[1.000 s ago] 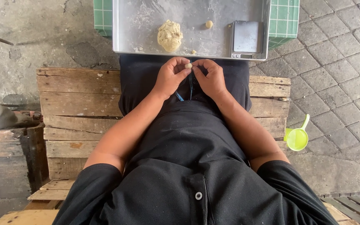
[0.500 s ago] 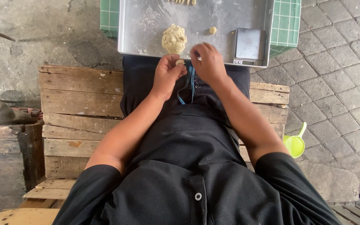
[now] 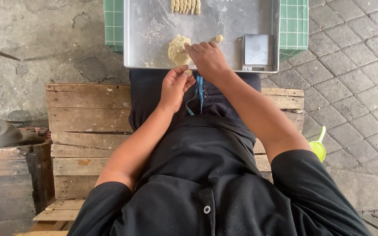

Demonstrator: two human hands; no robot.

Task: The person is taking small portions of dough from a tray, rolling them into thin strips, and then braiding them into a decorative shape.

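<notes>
The dough lump [image 3: 179, 49] lies on the metal tray [image 3: 154, 26], touched by the right hand [image 3: 207, 59], fingers spread. A small dough piece [image 3: 189, 72] is pinched by the left hand [image 3: 174, 85]; loosely gripped, it could be dropped off the tray's edge.

A seated person in black reaches the right hand [image 3: 206, 59] to a lump of dough [image 3: 178, 49] on a floured metal tray [image 3: 154, 26], fingertips touching it. The left hand [image 3: 174, 85] pinches a small dough piece [image 3: 188, 72] beside blue tweezers [image 3: 199, 94]; a small digital scale [image 3: 259, 52] sits at the tray's right.
</notes>
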